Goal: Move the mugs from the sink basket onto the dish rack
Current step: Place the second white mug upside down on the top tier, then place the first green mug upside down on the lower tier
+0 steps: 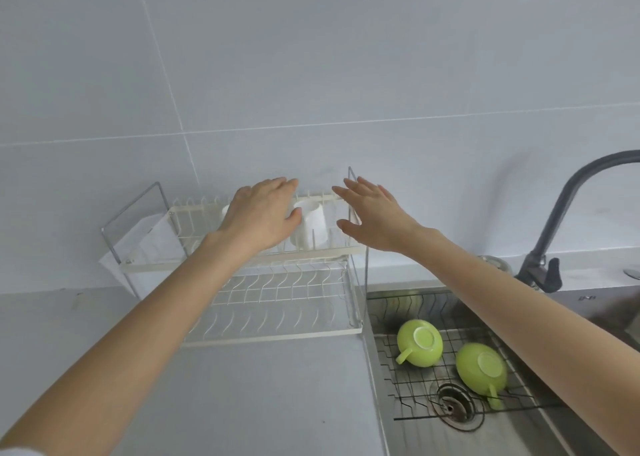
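White mug (pixel 310 227) between spread hands, seemingly untouched.

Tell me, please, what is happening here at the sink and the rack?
A person is moving mugs from the sink basket to the dish rack. A white mug stands on the rack's upper tier, with the left hand and right hand open on either side, holding nothing. Two green mugs lie upside down in the basket.
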Demonstrator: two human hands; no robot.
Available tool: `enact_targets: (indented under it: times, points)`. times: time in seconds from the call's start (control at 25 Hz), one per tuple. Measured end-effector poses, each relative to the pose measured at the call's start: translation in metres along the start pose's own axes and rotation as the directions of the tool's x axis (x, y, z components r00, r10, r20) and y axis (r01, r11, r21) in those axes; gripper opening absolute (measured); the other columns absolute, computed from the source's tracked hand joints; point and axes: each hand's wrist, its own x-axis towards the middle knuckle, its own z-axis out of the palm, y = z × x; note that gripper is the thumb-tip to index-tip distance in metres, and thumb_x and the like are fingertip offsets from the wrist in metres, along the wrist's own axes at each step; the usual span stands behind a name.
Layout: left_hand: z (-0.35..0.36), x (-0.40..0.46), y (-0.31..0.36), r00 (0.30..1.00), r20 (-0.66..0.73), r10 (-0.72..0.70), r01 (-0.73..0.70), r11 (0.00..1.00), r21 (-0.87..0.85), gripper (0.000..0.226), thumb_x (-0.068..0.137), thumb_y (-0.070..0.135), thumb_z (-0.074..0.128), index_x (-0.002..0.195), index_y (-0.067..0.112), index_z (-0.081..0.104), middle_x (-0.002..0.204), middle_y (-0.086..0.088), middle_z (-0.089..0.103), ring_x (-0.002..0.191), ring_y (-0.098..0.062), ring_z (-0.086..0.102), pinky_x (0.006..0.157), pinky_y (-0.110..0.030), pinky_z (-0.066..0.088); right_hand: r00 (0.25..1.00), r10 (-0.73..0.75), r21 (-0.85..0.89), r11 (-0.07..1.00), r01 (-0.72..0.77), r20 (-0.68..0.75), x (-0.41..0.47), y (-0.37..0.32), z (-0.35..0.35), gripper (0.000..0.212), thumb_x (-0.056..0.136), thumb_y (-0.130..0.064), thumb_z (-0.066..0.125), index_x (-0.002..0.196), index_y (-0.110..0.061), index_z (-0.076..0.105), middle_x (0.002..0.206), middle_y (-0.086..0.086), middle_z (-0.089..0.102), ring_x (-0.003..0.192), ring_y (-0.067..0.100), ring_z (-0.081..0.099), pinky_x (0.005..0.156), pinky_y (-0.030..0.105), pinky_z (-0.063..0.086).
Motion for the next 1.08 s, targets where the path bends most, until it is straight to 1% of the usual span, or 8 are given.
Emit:
enact_targets:
  times: [0.12, 0.24, 0.4, 0.56, 0.84, 1.08]
  points:
    - [0.008, 0.004, 0.038, 0.999, -0.028, 0.016, -0.016, 1.0, -0.003, 0.053, 0.093, 0.03, 0.035, 0.142, 0.014, 0.023, 0.152, -0.006, 0.027, 0.141, -0.024, 0.022, 0.114, -0.045, 0.02, 1.0, 0.003, 0.018, 1.0, -0.002, -0.018, -0.022, 0.032, -0.009, 0.059, 0.094, -0.026, 0.043, 0.146, -0.018, 0.017, 0.158, 0.007, 0.012, 0.147, 0.022, 0.004, 0.12, 0.038, 0.006]
    - [0.015, 0.008, 0.077, 0.999, -0.035, 0.014, -0.015, 0.999, -0.029, 0.053, 0.094, 0.03, 0.034, 0.143, 0.015, 0.02, 0.155, -0.007, 0.019, 0.144, -0.026, 0.014, 0.116, -0.045, 0.015, 1.0, 0.003, 0.007, 1.0, -0.003, -0.019, -0.041, 0.064, -0.014, 0.058, 0.094, -0.026, 0.043, 0.146, -0.017, 0.018, 0.158, 0.008, 0.011, 0.147, 0.022, 0.004, 0.12, 0.036, 0.006]
    - [0.027, 0.016, 0.124, 0.999, -0.022, 0.03, -0.031, 0.998, -0.051, 0.054, 0.094, 0.03, 0.034, 0.144, 0.015, 0.017, 0.156, -0.008, 0.017, 0.144, -0.026, 0.013, 0.117, -0.044, 0.014, 1.0, 0.023, -0.02, 1.0, -0.022, 0.017, -0.062, 0.11, -0.018, 0.059, 0.095, -0.027, 0.042, 0.146, -0.017, 0.016, 0.158, 0.008, 0.01, 0.147, 0.022, 0.002, 0.12, 0.037, 0.006]
    - [0.048, 0.023, 0.167, 0.999, 0.002, 0.046, -0.046, 0.997, -0.056, 0.055, 0.094, 0.031, 0.034, 0.144, 0.014, 0.017, 0.156, -0.009, 0.017, 0.144, -0.027, 0.014, 0.116, -0.043, 0.017, 0.996, 0.054, -0.028, 0.998, -0.053, 0.064, -0.081, 0.156, -0.01, 0.06, 0.094, -0.028, 0.043, 0.146, -0.018, 0.015, 0.158, 0.009, 0.009, 0.147, 0.023, 0.002, 0.12, 0.039, 0.006]
    - [0.091, 0.036, 0.231, 0.992, 0.12, 0.023, -0.012, 0.996, -0.092, 0.057, 0.094, 0.033, 0.033, 0.145, 0.014, 0.013, 0.156, -0.009, 0.014, 0.144, -0.027, 0.013, 0.116, -0.044, 0.018, 0.979, 0.084, -0.004, 0.996, -0.085, 0.183, -0.11, 0.225, 0.006, 0.061, 0.094, -0.029, 0.043, 0.147, -0.019, 0.014, 0.159, 0.008, 0.007, 0.147, 0.023, 0.001, 0.119, 0.038, 0.005]
    - [0.13, 0.05, 0.267, 0.972, 0.228, 0.052, -0.03, 0.994, -0.101, 0.058, 0.095, 0.033, 0.033, 0.145, 0.016, 0.011, 0.157, -0.009, 0.013, 0.144, -0.028, 0.011, 0.117, -0.044, 0.016, 0.963, 0.146, 0.035, 0.987, -0.158, 0.228, -0.123, 0.271, 0.025, 0.061, 0.094, -0.028, 0.043, 0.147, -0.019, 0.015, 0.158, 0.01, 0.008, 0.147, 0.025, 0.001, 0.119, 0.04, 0.005]
